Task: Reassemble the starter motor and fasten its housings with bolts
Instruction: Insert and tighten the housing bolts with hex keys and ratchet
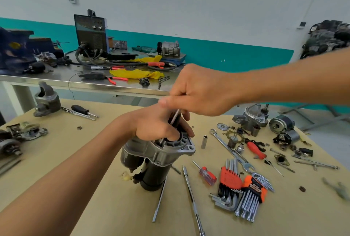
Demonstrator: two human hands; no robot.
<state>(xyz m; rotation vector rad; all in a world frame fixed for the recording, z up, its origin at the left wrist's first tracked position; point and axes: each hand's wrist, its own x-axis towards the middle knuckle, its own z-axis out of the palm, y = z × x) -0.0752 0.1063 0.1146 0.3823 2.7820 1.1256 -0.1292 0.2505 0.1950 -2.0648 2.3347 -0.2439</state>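
Note:
The starter motor [151, 161] stands upright on the tan table [94, 188], black body below and grey aluminium housing [170, 150] on top. My left hand [157, 127] grips the top of the housing, fingers curled into its opening. Just above it, my right hand [198, 91] holds a thin metal tool [173, 120] that slants down into the housing. The tool's lower tip is hidden inside.
Right of the motor lie hex key sets [242, 190], a combination wrench [231, 150], a socket [204, 142], screwdrivers [206, 175] and several starter parts [251, 118]. Long rods [193, 199] lie in front. Another housing [47, 100] stands far left. A steel bench [56, 78] with a welder [91, 34] is behind.

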